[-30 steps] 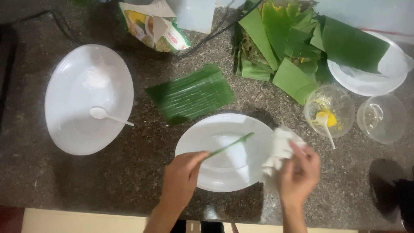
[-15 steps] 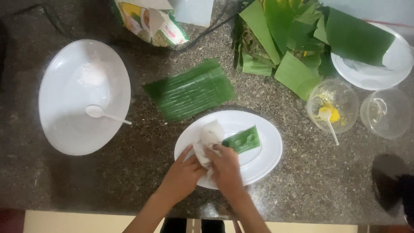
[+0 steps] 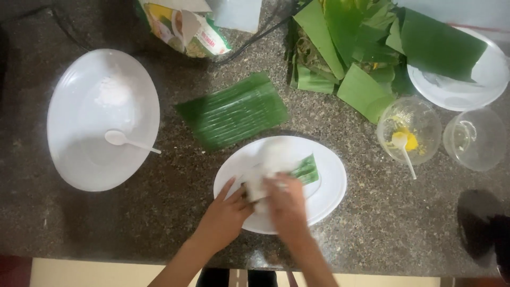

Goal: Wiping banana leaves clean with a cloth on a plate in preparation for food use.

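A small green leaf piece lies on a white round plate near the counter's front edge. A crumpled white tissue, blurred by motion, covers most of the leaf. My right hand presses on the tissue. At the plate's left rim my left hand rests with its fingers touching the tissue's left end.
A flat banana leaf sheet lies just behind the plate. A large white oval dish with white powder and a plastic spoon sits at left. A pile of leaves, a glass bowl with yellow filling, an empty bowl and a packet stand behind.
My right hand carried the tissue from the plate's right side onto the leaf piece, and both hands came together over it. The leaf now lies flat under the tissue.
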